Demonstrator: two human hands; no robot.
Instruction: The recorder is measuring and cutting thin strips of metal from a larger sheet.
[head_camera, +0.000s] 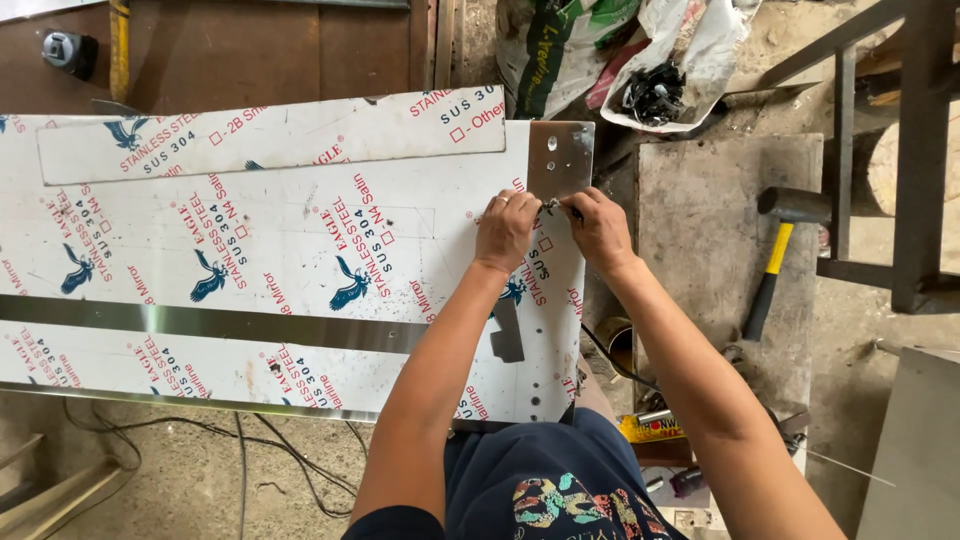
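Note:
A long steel sheet covered in white printed protective film lies flat in front of me. At its far right corner a bare shiny patch with small holes shows where the film is gone. My left hand rests on the film just below that patch, fingers pinched at the film's edge. My right hand sits beside it, thumb and fingers closed on a small dark bit at the same spot; what it is I cannot make out. The two hands almost touch.
A hammer with a yellow and black handle lies on a grey slab to the right. A plastic bag of dark metal parts sits beyond it. Metal frame bars stand at far right. Cables run over the floor below the sheet.

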